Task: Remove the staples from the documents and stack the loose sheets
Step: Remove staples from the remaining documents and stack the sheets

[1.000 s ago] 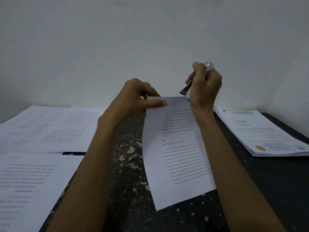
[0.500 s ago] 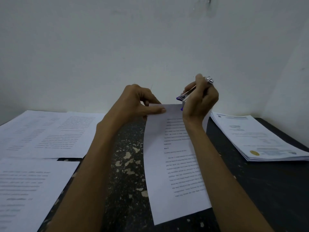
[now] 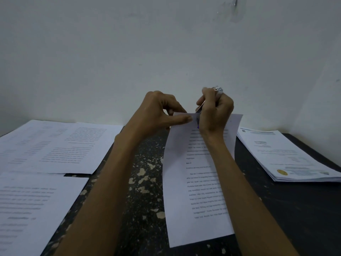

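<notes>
White sheets: loose printed pages [image 3: 55,145] lay flat along the left edge of the table, one more page [image 3: 36,209] at the near left corner, slightly overlapped by those behind it.
Table: dark top [image 3: 295,209] with pale chipped patches down its middle, set against a plain wall.
Document: a printed document [image 3: 195,191] sat in the middle of the table, its near end resting on the top and its far end lifted off it.
Left hand: the left hand [image 3: 158,113] pinched the far left corner of the document between thumb and forefinger.
Right hand: the right hand [image 3: 215,111] was curled tight around a staple remover [image 3: 200,108], gripping it over the same far corner.
Staple remover: metal with a purple part, its tip right at the top edge of the paper, just beside the left thumb; the staple itself was too small to make out.
Stack: a thick stack of documents [image 3: 284,156] lay by the right edge of the table, well apart from the hands, with a yellow seal on its top page.
</notes>
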